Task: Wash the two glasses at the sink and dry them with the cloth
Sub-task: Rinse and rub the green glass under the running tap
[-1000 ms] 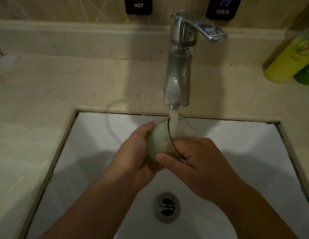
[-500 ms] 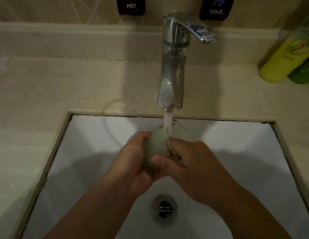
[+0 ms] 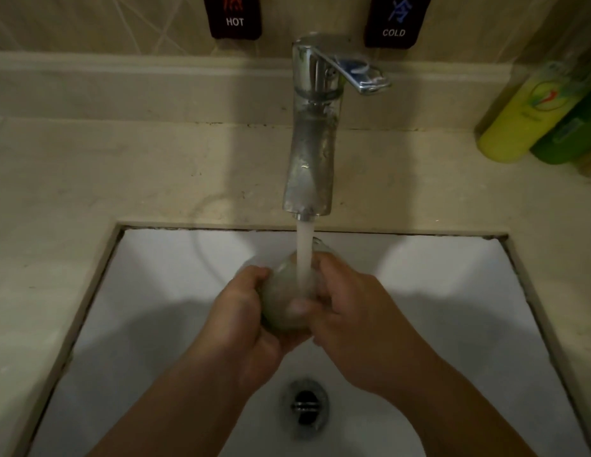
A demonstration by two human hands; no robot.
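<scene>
Over sink (image 3: 155,291), glass (image 3: 282,301) between hands

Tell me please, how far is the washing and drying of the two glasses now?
Nothing looks finished yet. In hand: the left hand and right hand both hold one glass under the running stream from the tap, over the sink. Left: finishing this rinse, washing the second glass and drying both. Neither the second glass nor the cloth is in view.
</scene>
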